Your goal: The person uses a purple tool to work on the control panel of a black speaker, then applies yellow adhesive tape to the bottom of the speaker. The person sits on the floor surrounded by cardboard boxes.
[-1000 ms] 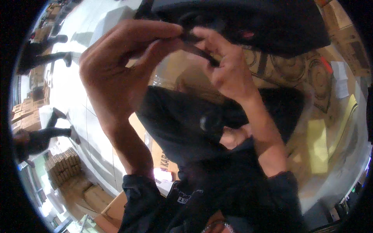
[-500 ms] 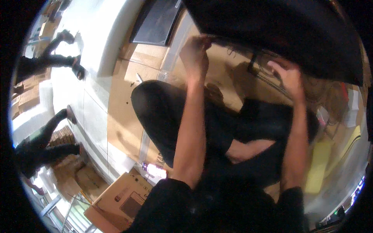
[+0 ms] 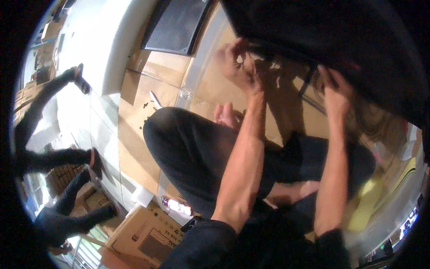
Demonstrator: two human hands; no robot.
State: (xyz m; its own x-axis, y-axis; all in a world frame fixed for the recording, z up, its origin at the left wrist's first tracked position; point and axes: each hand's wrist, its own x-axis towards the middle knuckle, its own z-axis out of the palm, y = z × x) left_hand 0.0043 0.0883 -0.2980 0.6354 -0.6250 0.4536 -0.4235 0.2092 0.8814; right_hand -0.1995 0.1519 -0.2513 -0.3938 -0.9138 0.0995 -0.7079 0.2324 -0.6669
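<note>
A large black panel-like object (image 3: 322, 31) stands tilted in front of me, its lower edge over the cardboard. Close to its left lower corner is my left hand (image 3: 239, 67), fingers curled in toward the thumb; whatever they pinch is too small or dark to make out. My right hand (image 3: 338, 92) reaches to the panel's lower edge, its index finger stretched out apart from the others. Between the hands, a thin dark bar (image 3: 309, 80) shows under the panel, partly in shadow. Coiled dark cable (image 3: 369, 119) lies right of my right hand.
I sit cross-legged on flattened cardboard (image 3: 139, 152). A black mesh-fronted panel (image 3: 174, 27) lies at the upper left. Nearby are a slim silver tool (image 3: 155, 99) and several small black pieces (image 3: 145, 106). A lit phone (image 3: 177, 206), a carton (image 3: 143, 237) and yellow strips (image 3: 367, 206) lie around; people's legs (image 3: 49, 101) show left.
My left hand has shifted right and turned, its fingers now curled below the panel's corner. My right hand has closed in on the lower edge. The people at the left have moved their legs.
</note>
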